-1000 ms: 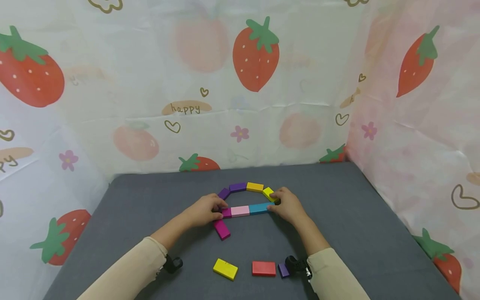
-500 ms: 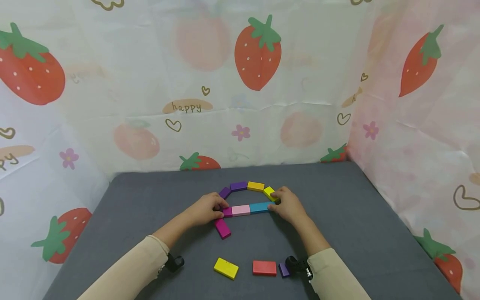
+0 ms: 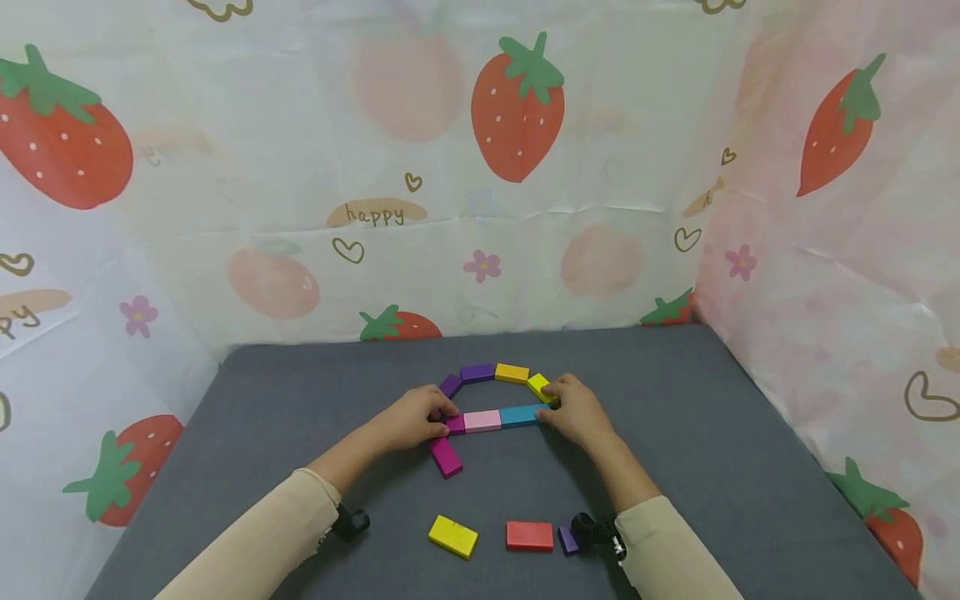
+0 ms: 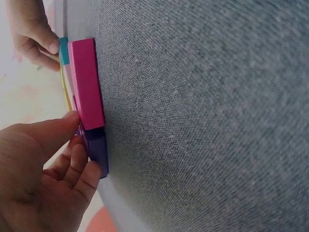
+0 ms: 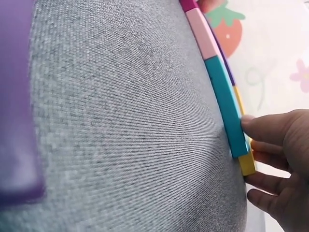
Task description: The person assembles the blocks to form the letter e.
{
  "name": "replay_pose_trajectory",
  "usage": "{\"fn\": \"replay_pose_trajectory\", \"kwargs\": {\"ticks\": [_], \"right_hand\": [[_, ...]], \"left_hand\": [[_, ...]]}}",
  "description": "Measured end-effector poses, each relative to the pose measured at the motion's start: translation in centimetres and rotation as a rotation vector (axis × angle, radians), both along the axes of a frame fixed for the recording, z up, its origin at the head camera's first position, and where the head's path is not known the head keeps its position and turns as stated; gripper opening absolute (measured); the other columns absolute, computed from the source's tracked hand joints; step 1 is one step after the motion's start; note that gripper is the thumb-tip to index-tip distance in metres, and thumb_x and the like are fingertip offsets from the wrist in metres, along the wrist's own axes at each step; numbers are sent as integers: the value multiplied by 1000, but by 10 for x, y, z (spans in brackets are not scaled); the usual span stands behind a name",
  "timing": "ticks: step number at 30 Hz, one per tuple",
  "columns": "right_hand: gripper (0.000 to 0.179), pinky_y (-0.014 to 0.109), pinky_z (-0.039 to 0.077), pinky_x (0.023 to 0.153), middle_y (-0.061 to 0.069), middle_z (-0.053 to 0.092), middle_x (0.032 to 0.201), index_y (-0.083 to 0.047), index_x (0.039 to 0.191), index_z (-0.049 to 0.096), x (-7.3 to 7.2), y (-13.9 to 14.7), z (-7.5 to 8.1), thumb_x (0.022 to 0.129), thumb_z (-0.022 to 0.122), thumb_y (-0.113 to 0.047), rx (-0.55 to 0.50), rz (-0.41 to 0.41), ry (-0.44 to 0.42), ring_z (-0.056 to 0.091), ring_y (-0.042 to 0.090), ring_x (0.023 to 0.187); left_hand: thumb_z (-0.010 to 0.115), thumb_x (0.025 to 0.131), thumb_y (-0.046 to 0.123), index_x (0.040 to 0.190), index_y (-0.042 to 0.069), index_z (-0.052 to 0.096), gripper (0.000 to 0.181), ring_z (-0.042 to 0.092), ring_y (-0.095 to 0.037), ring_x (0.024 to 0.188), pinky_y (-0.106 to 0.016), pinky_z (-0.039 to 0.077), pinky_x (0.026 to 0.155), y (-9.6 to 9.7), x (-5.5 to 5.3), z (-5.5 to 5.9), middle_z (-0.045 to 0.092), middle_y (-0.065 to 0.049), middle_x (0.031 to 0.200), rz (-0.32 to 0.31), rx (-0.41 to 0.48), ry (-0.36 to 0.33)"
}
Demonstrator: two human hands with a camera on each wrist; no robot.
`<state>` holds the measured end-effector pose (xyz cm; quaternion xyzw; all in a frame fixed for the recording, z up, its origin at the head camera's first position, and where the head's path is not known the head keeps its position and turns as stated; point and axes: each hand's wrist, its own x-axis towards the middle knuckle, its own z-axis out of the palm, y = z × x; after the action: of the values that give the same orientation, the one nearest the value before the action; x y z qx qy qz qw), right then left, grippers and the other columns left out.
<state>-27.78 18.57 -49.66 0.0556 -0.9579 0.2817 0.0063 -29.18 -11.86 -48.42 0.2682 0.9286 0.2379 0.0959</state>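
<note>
Flat coloured blocks form an arch over a straight row on the table. My left hand (image 3: 416, 415) grips the row's left end, thumb at a magenta block (image 3: 455, 425) and fingertips against a dark purple block (image 4: 99, 152). A pink block (image 3: 482, 421) lies mid-row. At the other end my right hand (image 3: 579, 410) holds the blue block (image 5: 224, 106), thumb on its edge, other fingers by a yellow block (image 5: 247, 165). The arch shows purple (image 3: 477, 372), orange (image 3: 512, 373) and bright yellow (image 3: 537, 385) blocks. Another magenta block (image 3: 446, 458) slants down from the row's left end.
Nearer the body lie a loose yellow block (image 3: 453, 537), a red block (image 3: 529, 536) and a purple block (image 3: 567, 540) partly behind the right wrist camera (image 3: 592, 529). Grey cloth covers the table (image 3: 675, 433). Strawberry-print curtains (image 3: 517, 117) stand behind and at both sides.
The head view has shifted very slightly. Both hands stay in place on the ends of the row, and the blocks keep their arrangement.
</note>
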Motion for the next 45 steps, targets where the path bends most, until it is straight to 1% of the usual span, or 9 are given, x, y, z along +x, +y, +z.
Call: {"fn": "replay_pose_trajectory", "kwargs": {"ticks": [7,11,17,21,27,31,34,39,45], "right_hand": [[47,51,49,103,13,60,135,-4,131,69,-1,-1,1,90,81,-23,13,-14,-11,59,34,123],[46,51,48,104,13,60,137,-5,131,69,1,-1,2,90,80,-24,18,-26,-16,58,34,126],[47,53,47,106,13,59,142,-8,133,68,7,-2,4,91,79,-25,27,-20,-5,56,35,130],[46,52,48,105,12,59,141,-8,133,68,13,-6,12,91,79,-25,37,8,31,57,34,129],[45,52,48,105,11,60,141,-10,132,69,29,-17,30,92,78,-26,32,73,81,58,33,129],[46,50,49,105,7,61,140,-14,134,68,43,-30,43,92,79,-28,0,123,99,58,30,130],[45,48,51,103,3,63,136,-16,133,69,56,-40,50,91,80,-28,-9,171,126,60,26,127],[45,44,53,101,-2,64,131,-18,132,69,74,-54,57,90,81,-29,-1,244,157,62,20,120],[43,41,54,99,-3,64,129,-18,131,69,88,-68,59,91,79,-30,-20,328,135,62,17,117]], "left_hand": [[74,94,13,116,11,76,22,58,-18,100,-39,52,94,0,-1,2,64,-2,112,-19,-10,0],[74,95,13,116,11,75,22,57,-18,102,-39,51,95,-1,0,0,64,-2,112,-16,-11,-3],[74,95,16,119,12,75,24,56,-16,97,-37,51,91,-2,2,-1,62,-1,110,-22,-5,-16],[75,94,18,119,13,75,26,55,-15,96,-37,51,92,-2,3,-2,62,0,110,-12,-9,-15],[75,94,18,120,13,75,27,56,-16,99,-38,51,94,-3,5,-4,62,-1,111,-3,-8,-11],[75,94,18,121,13,74,27,56,-16,100,-39,50,95,-3,6,-5,61,-1,112,5,-7,1],[75,95,19,122,13,74,28,56,-16,100,-38,50,95,-3,5,-6,62,-1,112,2,-14,17],[75,95,21,124,14,73,30,56,-15,101,-37,51,96,-2,5,-7,62,0,113,-1,-22,27],[75,95,20,123,13,73,29,56,-16,100,-39,51,95,-2,6,-6,61,-2,113,5,-5,25]]}}
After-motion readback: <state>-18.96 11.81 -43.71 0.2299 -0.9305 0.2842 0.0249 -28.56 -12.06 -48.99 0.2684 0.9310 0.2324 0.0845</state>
